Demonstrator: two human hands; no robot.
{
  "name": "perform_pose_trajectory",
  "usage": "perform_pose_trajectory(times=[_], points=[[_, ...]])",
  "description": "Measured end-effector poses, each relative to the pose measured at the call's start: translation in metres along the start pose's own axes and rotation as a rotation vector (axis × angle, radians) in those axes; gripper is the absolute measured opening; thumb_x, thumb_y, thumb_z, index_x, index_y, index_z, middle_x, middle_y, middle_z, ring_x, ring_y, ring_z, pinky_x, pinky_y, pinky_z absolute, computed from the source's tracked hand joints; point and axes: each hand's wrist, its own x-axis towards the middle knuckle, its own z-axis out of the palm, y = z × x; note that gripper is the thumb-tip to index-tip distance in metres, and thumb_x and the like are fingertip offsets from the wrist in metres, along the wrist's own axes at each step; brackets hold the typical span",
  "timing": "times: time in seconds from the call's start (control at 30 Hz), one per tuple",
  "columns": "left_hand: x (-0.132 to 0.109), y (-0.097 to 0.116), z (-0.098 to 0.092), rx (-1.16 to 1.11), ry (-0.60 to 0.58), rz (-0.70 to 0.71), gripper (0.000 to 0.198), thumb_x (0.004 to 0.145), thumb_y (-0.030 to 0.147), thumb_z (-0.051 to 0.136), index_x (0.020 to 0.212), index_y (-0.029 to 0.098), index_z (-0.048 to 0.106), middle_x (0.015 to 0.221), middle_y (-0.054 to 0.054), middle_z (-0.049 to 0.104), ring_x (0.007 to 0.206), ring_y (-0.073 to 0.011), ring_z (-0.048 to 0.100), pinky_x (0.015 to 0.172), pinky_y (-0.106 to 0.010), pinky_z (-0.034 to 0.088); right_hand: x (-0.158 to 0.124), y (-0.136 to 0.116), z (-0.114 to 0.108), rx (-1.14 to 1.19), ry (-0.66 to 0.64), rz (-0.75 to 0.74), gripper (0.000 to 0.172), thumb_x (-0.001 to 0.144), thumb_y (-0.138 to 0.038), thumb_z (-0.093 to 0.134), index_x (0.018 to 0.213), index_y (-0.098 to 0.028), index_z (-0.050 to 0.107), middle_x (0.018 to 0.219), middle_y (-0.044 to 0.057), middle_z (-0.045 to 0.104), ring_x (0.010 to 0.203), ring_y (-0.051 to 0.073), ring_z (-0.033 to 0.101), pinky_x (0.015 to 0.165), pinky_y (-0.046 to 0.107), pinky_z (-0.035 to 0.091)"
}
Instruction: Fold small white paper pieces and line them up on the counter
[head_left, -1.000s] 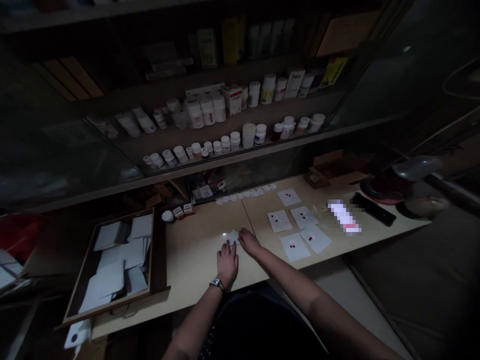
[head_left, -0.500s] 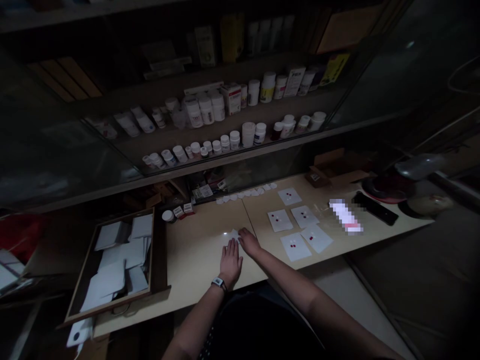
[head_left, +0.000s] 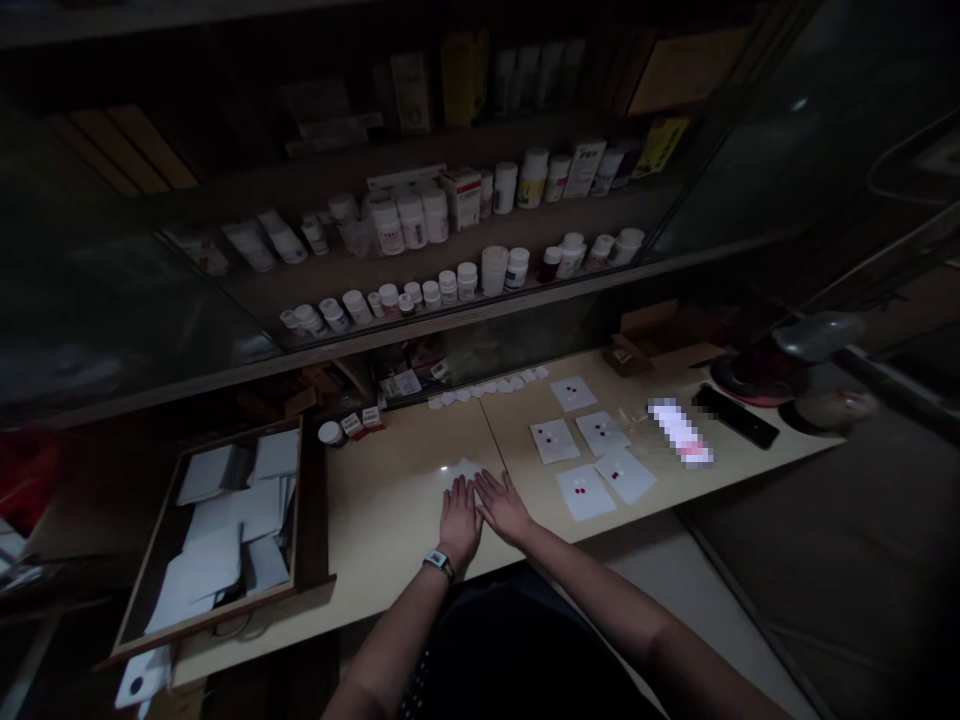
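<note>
Head view: my left hand (head_left: 459,522) and right hand (head_left: 504,508) lie flat and open on wooden desk (head_left: 382,530), grip holding nothing, both touching small white paper (head_left: 465,472).

A small pharmacy counter, shelves of white medicine bottles (head_left: 411,222) behind glass, paper sheets (head_left: 585,493)

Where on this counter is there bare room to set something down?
The widest bare patch of the counter lies between the open drawer of white papers and the left hand. A narrower strip runs between the hands and the row of small white paper pieces. Crowding lies right of the right hand, among red-dotted white sheets.
</note>
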Motion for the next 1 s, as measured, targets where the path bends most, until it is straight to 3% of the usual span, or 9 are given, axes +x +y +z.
perform_pose_trajectory(times=[0.13, 0.33, 0.47, 0.63, 0.83, 1.0], points=[[-0.002, 0.000, 0.007, -0.023, 0.021, 0.009, 0.059, 0.092, 0.034, 0.034, 0.144, 0.007, 0.026, 0.149, -0.019, 0.026, 0.139, -0.0300, 0.021, 0.108, -0.048, 0.028, -0.009, 0.005, -0.005, 0.006, -0.021, 0.026, 0.049, 0.095, -0.035, 0.037, 0.139, -0.014, 0.039, 0.145, 0.014, 0.037, 0.137, 0.025, 0.026, 0.111, 0.054, 0.011], [-0.003, -0.004, -0.003, -0.093, -0.065, 0.002, 0.061, 0.092, 0.032, 0.037, 0.145, 0.007, 0.022, 0.151, -0.019, 0.020, 0.140, -0.0292, 0.016, 0.110, -0.047, 0.026, -0.013, 0.010, -0.018, 0.054, -0.026, 0.061, 0.043, 0.093, -0.027, 0.040, 0.134, -0.015, 0.047, 0.141, 0.015, 0.042, 0.135, 0.026, 0.031, 0.110, 0.054, 0.016], [-0.002, -0.010, -0.013, -0.141, -0.072, 0.056, 0.055, 0.093, 0.034, 0.038, 0.144, 0.017, 0.028, 0.152, -0.015, 0.021, 0.140, -0.0290, 0.017, 0.110, -0.049, 0.024, -0.013, 0.011, -0.025, 0.121, -0.036, 0.009, 0.037, 0.092, -0.027, 0.042, 0.125, -0.015, 0.055, 0.142, 0.014, 0.042, 0.135, 0.024, 0.031, 0.110, 0.049, 0.020], [0.001, -0.029, -0.024, -0.156, -0.115, 0.158, 0.050, 0.093, 0.033, 0.038, 0.140, 0.015, 0.035, 0.150, -0.013, 0.027, 0.140, -0.0243, 0.019, 0.112, -0.044, 0.023, -0.010, 0.010, -0.033, 0.191, -0.073, -0.082, 0.033, 0.089, -0.030, 0.045, 0.115, -0.015, 0.060, 0.144, 0.013, 0.040, 0.137, 0.024, 0.026, 0.111, 0.047, 0.020], [0.002, -0.043, -0.032, -0.148, -0.157, 0.229, 0.049, 0.094, 0.038, 0.036, 0.139, 0.020, 0.038, 0.150, -0.010, 0.029, 0.140, -0.0250, 0.017, 0.111, -0.050, 0.020, -0.003, 0.007, -0.032, 0.207, -0.090, -0.040, 0.034, 0.088, -0.027, 0.045, 0.117, -0.014, 0.058, 0.134, 0.015, 0.051, 0.129, 0.024, 0.039, 0.109, 0.046, 0.023], [0.002, -0.039, -0.035, -0.195, -0.171, 0.169, 0.053, 0.092, 0.037, 0.037, 0.141, 0.017, 0.032, 0.149, -0.011, 0.031, 0.140, -0.0238, 0.019, 0.112, -0.049, 0.018, 0.001, 0.000, -0.030, 0.165, -0.044, -0.008, 0.036, 0.087, -0.022, 0.046, 0.121, -0.013, 0.055, 0.122, 0.015, 0.058, 0.119, 0.025, 0.047, 0.105, 0.043, 0.030]])
